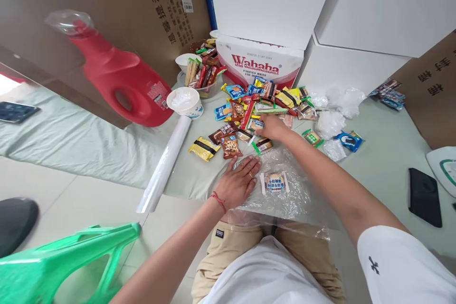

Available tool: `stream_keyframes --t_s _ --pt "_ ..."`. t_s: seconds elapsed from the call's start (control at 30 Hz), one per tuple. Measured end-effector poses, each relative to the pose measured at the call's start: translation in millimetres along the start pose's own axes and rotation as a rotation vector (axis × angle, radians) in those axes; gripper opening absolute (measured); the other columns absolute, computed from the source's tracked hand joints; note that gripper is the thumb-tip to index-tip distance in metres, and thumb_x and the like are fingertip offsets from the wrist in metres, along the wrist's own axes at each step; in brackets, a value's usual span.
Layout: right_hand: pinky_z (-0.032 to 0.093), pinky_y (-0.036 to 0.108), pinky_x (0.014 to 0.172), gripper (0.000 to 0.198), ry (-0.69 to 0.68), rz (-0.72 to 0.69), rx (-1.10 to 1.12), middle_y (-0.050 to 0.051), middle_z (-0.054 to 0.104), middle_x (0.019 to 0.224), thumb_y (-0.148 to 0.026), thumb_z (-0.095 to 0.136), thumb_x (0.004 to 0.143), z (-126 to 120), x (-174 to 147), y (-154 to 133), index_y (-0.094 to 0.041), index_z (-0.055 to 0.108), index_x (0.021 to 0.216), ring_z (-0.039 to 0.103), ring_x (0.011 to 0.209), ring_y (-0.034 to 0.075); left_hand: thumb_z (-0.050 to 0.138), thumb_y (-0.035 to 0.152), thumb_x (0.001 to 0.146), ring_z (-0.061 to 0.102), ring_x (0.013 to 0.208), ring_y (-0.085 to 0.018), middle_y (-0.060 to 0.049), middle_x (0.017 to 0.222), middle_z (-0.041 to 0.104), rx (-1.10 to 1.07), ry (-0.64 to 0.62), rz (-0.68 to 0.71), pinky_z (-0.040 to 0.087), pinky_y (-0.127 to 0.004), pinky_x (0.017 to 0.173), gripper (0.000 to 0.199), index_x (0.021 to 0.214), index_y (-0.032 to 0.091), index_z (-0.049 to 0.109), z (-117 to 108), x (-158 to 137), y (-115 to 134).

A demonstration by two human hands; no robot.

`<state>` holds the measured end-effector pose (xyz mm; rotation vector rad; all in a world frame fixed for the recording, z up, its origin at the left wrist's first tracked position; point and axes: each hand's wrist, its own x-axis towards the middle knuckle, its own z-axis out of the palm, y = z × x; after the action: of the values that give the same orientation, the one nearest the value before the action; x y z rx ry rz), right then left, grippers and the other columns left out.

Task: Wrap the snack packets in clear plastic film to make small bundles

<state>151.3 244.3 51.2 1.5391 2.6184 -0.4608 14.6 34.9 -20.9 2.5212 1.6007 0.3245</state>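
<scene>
My left hand [240, 181] lies flat with fingers stretched on the near edge of a clear plastic sheet [302, 194]. On that sheet, just right of the hand, rests a white-and-blue wrapped cracker packet [275, 183]. My right hand [272, 127] reaches into a pile of wrapped snacks, its fingers curled at a small pale packet [255, 124]; whether they grip it is hard to see. Close to the hands are a yellow packet [204, 148], a brown cookie packet [231, 145], a cocoa packet [223, 132] and a green-ended packet [262, 145].
A roll of plastic film [164, 166] lies left, near a white paper tub [185, 102] and a red jug [124, 76]. Behind the pile is a Wahaha carton [261, 61]. Crumpled clear plastic [330, 124] and a black phone [425, 197] lie right. A green stool [71, 256] stands lower left.
</scene>
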Motion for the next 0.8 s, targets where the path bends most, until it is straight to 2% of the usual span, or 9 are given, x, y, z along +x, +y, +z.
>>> stream_keyframes --t_s 0.1,0.2,0.3,0.4,0.5,0.57,0.6,0.7,0.8 --pt "0.047 0.033 0.094 0.061 0.017 -0.053 0.080 0.015 0.059 0.126 -0.046 0.085 0.076 -12.7 -36.6 24.6 -0.013 0.064 0.123 0.062 0.109 0.028 0.030 0.037 0.108 0.032 0.155 -0.022 -0.004 0.166 0.036 -0.003 0.014 0.002 0.011 -0.054 0.129 0.055 0.162 0.026 0.030 1.2 -0.8 -1.1" --pt "0.047 0.035 0.095 0.056 0.006 -0.223 0.223 0.010 0.059 0.118 -0.039 0.088 0.072 -17.5 -93.5 39.2 -0.017 0.064 0.118 0.060 0.108 0.026 0.030 0.037 0.108 0.033 0.154 -0.023 -0.005 0.166 0.035 0.000 0.037 0.012 0.013 -0.054 0.129 0.055 0.162 0.028 0.029 1.8 -1.3 -1.8" --pt "0.046 0.036 0.095 0.052 -0.051 -0.320 0.274 0.008 0.059 0.113 -0.034 0.088 0.071 -5.3 -145.3 36.2 -0.019 0.063 0.114 0.056 0.108 0.026 0.030 0.035 0.108 0.035 0.153 -0.024 -0.006 0.166 0.035 0.010 0.061 0.027 0.015 -0.053 0.128 0.055 0.163 0.028 0.029 1.6 -1.6 -2.3" --pt "0.046 0.038 0.094 0.053 -0.097 -0.291 0.203 0.010 0.059 0.115 -0.032 0.088 0.072 15.8 -173.7 24.6 -0.018 0.063 0.116 0.052 0.109 0.028 0.029 0.035 0.108 0.036 0.153 -0.024 -0.007 0.167 0.034 0.006 0.071 0.019 0.018 -0.052 0.128 0.056 0.163 0.026 0.028 0.5 -2.1 -4.7" --pt "0.045 0.042 0.097 0.069 -0.129 -0.287 0.172 0.014 0.058 0.123 -0.040 0.089 0.072 27.8 -179.3 21.7 -0.017 0.060 0.130 0.050 0.112 0.031 0.028 0.036 0.108 0.032 0.155 -0.023 -0.008 0.168 0.033 -0.051 0.080 -0.008 0.023 -0.049 0.127 0.056 0.162 0.023 0.030 -2.2 -3.2 -9.7" --pt "0.043 0.043 0.102 0.075 -0.065 -0.313 0.222 0.015 0.057 0.131 -0.048 0.083 0.078 26.6 -173.5 28.6 -0.018 0.054 0.140 0.050 0.116 0.031 0.028 0.035 0.107 0.031 0.155 -0.023 -0.009 0.167 0.034 -0.109 0.109 -0.020 0.027 -0.048 0.126 0.055 0.161 0.022 0.034 -5.6 -3.7 -12.3" --pt "0.042 0.044 0.104 0.072 -0.005 -0.311 0.240 0.015 0.056 0.133 -0.050 0.077 0.084 24.1 -168.1 34.0 -0.018 0.053 0.143 0.049 0.118 0.031 0.029 0.034 0.107 0.032 0.154 -0.023 -0.009 0.166 0.036 -0.132 0.137 -0.034 0.029 -0.047 0.125 0.054 0.159 0.022 0.037 -7.8 -3.2 -12.7" --pt "0.038 0.046 0.107 0.059 0.144 -0.242 0.191 0.015 0.058 0.137 -0.044 0.061 0.096 16.8 -144.1 51.2 -0.017 0.050 0.147 0.046 0.124 0.033 0.033 0.033 0.105 0.040 0.147 -0.027 -0.010 0.159 0.048 -0.134 0.232 -0.134 0.035 -0.051 0.120 0.052 0.154 0.023 0.046 -15.5 3.3 -9.2" --pt "0.034 0.047 0.111 0.071 0.103 -0.206 0.112 0.016 0.060 0.138 -0.038 0.066 0.092 17.9 -117.5 60.8 -0.014 0.041 0.154 0.037 0.138 0.036 0.040 0.031 0.100 0.043 0.142 -0.031 -0.011 0.154 0.052 -0.071 0.239 -0.190 0.034 -0.054 0.118 0.054 0.153 0.019 0.046 -21.1 19.2 -2.7"
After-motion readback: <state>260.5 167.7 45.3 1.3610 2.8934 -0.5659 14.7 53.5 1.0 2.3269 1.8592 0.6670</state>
